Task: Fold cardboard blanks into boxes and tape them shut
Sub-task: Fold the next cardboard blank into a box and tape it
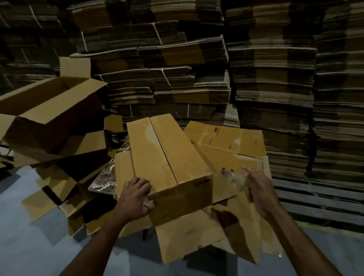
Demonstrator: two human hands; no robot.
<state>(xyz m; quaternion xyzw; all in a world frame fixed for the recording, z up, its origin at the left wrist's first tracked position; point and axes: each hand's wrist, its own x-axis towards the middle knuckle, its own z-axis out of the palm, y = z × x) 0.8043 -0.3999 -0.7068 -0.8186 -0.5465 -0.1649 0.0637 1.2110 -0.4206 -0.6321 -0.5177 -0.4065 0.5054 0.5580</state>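
Right in front of you, at the middle of the scene, the box [169,156] lies on a loose heap of flat blanks [225,138]. Its top flaps are shut and meet along a seam [163,149] that runs from near to far. Your left hand [135,195] grips its near left corner, fingers curled over the top edge. Your right hand [260,192], just right of the box, seems to pinch a length of clear tape [231,179] that reaches toward the near right corner, though that hand is blurred.

Judge the box as light and hollow. It will be stiff along its folded edges and corners, but springy across the wide panels and flaps. Take it at the corners or edges, as your left hand does now. Pressing mid-panel would likely bow the flaps and open the seam.

The blanks beneath look smooth, so the box may slide or rock as you press down. The tape is thin and clingy, so keep it taut or it may wrinkle or stick to itself.
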